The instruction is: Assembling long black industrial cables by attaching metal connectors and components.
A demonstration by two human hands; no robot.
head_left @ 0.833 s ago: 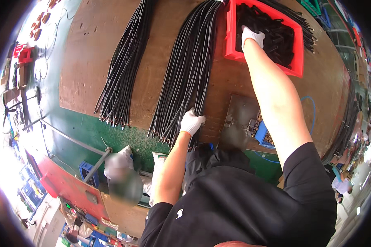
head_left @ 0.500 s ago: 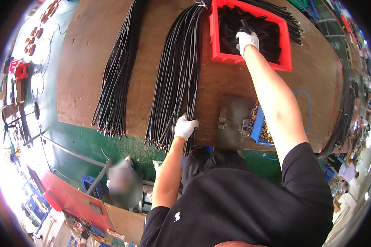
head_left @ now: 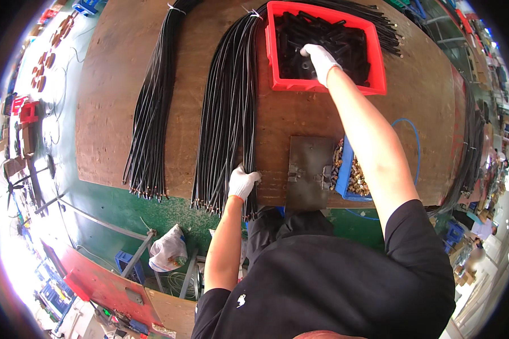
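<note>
My left hand [head_left: 244, 183], in a white glove, is closed around a few strands at the right side of a bundle of black cables [head_left: 223, 113], just above their lower ends. My right hand [head_left: 321, 61], gloved too, is over a red plastic bin [head_left: 327, 86] full of short black tubes [head_left: 348, 53]. Its fingers stretch leftward above the tubes, and no tube shows clearly in them. The round end of one tube shows just below the fingers.
A second tied cable bundle [head_left: 151, 118] lies at left on the brown wooden table [head_left: 104, 107]. Near the front edge are a dark metal plate [head_left: 308, 169] and a blue tray [head_left: 344, 175] of small brass-coloured parts. A thin blue hose [head_left: 417, 150] curves to its right.
My right hand has shifted left within the bin, and the black tube that stuck up from its grip is no longer seen there. My left hand still grips the cables.
</note>
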